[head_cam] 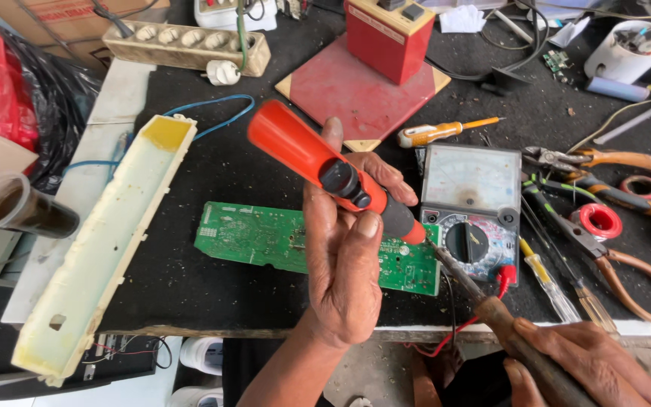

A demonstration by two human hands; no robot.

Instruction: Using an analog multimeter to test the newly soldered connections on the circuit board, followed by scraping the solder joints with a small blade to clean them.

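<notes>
Left hand (344,256) fingers clamping orange desoldering pump (325,169), tip pointing 4 o'clock. Right hand (589,365) fingers gripping soldering iron (484,301), tip meeting pump nozzle above green circuit board (250,237) lying on desk (212,173). Multimeter (472,211) sitting at 3 o'clock. Judging: tools being readied; lowering both onto joint needing steadiness.

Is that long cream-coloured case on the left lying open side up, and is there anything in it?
Open side up and empty: the case shows only its bare pale inside, yellowed at the far end.

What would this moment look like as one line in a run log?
left hand: holds orange tool | right hand: holds soldering iron, tip near orange tool's nose | below: green circuit board | beside: meter
</notes>
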